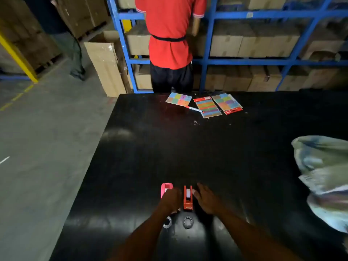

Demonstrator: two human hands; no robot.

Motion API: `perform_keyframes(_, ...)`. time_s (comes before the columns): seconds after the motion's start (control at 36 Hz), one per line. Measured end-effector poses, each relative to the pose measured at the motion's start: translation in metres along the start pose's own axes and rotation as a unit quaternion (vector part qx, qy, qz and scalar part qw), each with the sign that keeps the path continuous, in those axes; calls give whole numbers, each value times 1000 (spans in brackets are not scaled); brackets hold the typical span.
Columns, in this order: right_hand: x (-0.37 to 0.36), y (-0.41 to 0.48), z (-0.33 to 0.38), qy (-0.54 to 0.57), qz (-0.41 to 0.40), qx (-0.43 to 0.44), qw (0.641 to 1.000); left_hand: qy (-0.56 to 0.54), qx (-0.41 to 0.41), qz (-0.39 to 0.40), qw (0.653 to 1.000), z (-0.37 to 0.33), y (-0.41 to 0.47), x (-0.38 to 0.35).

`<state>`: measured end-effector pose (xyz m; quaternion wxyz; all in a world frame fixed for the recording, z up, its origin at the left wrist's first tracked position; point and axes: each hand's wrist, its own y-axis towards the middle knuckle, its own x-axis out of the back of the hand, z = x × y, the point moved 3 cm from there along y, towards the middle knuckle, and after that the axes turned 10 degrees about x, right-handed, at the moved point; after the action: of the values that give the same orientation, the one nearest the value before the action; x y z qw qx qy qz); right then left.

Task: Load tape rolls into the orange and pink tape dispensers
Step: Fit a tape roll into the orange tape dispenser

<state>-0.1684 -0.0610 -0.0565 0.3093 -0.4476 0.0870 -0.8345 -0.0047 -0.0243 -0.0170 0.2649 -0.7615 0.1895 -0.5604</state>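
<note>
An orange tape dispenser (188, 199) stands on the black table (207, 147) near the front edge. Left of it is a pink tape dispenser (165, 188), half covered by my left hand (170, 200), which rests over its near end; whether the fingers grip it is unclear. My right hand (206, 199) lies flat just right of the orange dispenser, fingers spread, fingertips touching its side. Two clear tape rolls lie flat on the table nearer to me: one (188, 222) below the orange dispenser, one (167, 222) partly hidden by my left forearm.
Three sheets of coloured sticky labels (207, 106) and a red-capped marker (194, 109) lie at the table's far edge. A crumpled grey-green bag (325, 176) sits at the right edge. A person in a red shirt (169, 34) stands behind the table at blue shelving with cartons.
</note>
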Motion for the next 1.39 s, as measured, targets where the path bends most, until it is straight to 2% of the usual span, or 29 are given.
perform_keyframes(0.03,-3,3,-2,6,-7,-2,1000,1,1,8,1000,-4,3,-2)
perform_keyframes(0.11,-7,6,-2,17,-17,-18,1000,-155,56,24,986,-11,-3,2)
perform_keyframes(0.17,-13,8,-2,29,-15,-14,999,-298,102,23,949,-13,-3,-1)
perform_keyframes(0.19,-16,10,-3,42,-16,-9,999,-336,109,27,935,-14,-2,-3)
perform_keyframes(0.31,-29,14,-3,84,-12,12,996,-335,57,16,940,-18,7,-11)
perform_keyframes(0.5,-29,13,0,158,-80,21,984,-382,52,-6,922,-12,16,-22)
perform_keyframes(0.72,-7,-1,19,222,-93,39,970,-437,8,-7,899,-6,19,-18)
perform_keyframes(1.0,1,-22,25,225,-121,68,964,-455,-29,7,890,-13,-4,-7)
perform_keyframes(1.14,22,-38,25,243,-171,56,953,-445,-13,-4,896,-5,-15,3)
perform_keyframes(1.39,33,-48,12,241,-189,57,950,-369,48,-62,926,-6,-1,1)
